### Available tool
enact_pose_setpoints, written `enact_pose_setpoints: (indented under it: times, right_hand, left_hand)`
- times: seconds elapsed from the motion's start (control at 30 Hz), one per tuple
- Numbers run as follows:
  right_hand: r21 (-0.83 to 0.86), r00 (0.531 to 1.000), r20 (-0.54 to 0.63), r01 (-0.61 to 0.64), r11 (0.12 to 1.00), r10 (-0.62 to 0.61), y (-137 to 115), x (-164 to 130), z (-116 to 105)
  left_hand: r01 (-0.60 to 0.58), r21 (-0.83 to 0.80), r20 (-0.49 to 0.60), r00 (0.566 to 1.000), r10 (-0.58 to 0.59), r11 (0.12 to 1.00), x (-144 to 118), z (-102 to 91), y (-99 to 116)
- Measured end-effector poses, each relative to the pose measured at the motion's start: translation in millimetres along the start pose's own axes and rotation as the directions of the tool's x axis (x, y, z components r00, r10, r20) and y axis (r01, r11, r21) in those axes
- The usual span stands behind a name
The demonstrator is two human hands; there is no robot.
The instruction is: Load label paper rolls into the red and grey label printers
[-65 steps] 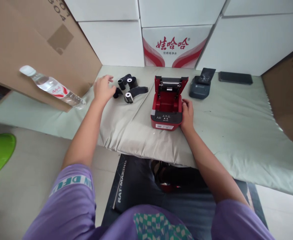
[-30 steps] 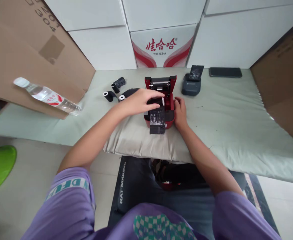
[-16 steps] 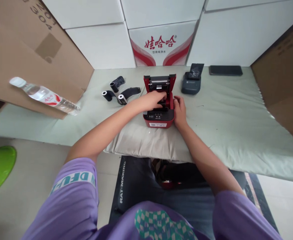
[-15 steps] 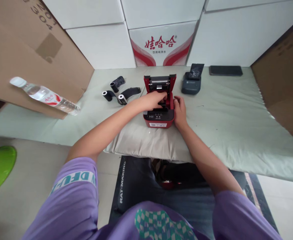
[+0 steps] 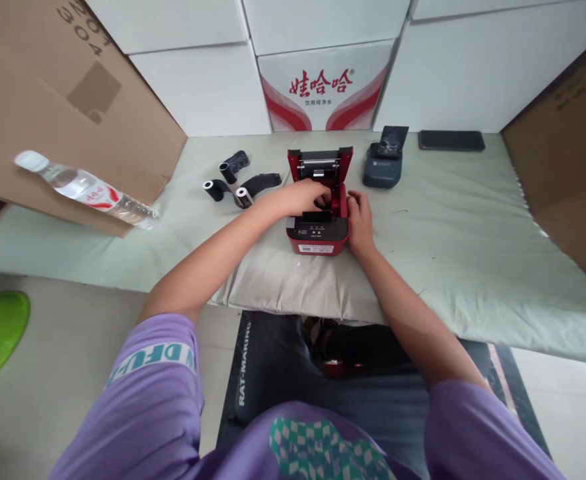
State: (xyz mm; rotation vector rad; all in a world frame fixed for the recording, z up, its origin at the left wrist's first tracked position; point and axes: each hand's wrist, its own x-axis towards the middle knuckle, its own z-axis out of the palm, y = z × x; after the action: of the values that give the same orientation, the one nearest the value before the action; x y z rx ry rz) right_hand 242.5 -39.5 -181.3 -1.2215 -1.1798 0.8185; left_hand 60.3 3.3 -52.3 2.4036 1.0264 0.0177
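Observation:
A small red and black label printer (image 5: pixel 317 233) stands on the cloth-covered surface with its lid (image 5: pixel 319 165) raised. My left hand (image 5: pixel 313 195) reaches over its left side into the open compartment, fingers curled down. Whatever those fingers grip inside is hidden; something dark shows under them. My right hand (image 5: pixel 360 217) is pressed along the printer's right wall, its fingers bent around the side.
Left of the printer lie black ribbon rolls (image 5: pixel 243 193) with loose strips, and a water bottle (image 5: pixel 93 190) leans near a cardboard box (image 5: pixel 123 127). A dark portable printer (image 5: pixel 383 167) and a phone (image 5: pixel 451 141) sit at the right. White boxes (image 5: pixel 323 87) line the back.
Inside the printer my left hand's fingers have curled in and shifted slightly. My right hand stays against the side. The view has moved a little.

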Motion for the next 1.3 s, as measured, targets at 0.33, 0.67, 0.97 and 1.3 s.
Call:
enact_pose_setpoints:
  times: [0.33, 0.67, 0.97, 1.3]
  right_hand:
    - [0.108, 0.991, 0.124, 0.038, 0.993, -0.051, -2, 0, 0]
    - [0.162, 0.954, 0.267, 0.095, 0.982, -0.136, 6, 14, 0]
    - [0.227, 0.922, 0.346, 0.101, 0.969, -0.177, -4, 19, -3]
    - [0.076, 0.927, 0.357, 0.092, 0.993, -0.113, -23, 39, -14]
  left_hand:
    - [-0.005, -0.248, -0.431, 0.896, -0.106, 0.969, -68, -0.3, -19]
    - [-0.122, -0.185, -0.866, 0.489, -0.103, 0.975, -59, 43.9, -33]
    - [-0.115, 0.004, -0.723, 0.685, 0.082, 0.993, -66, 58.0, -19]
    - [-0.157, 0.079, -0.778, 0.608, 0.159, 0.984, -71, 62.7, -13]
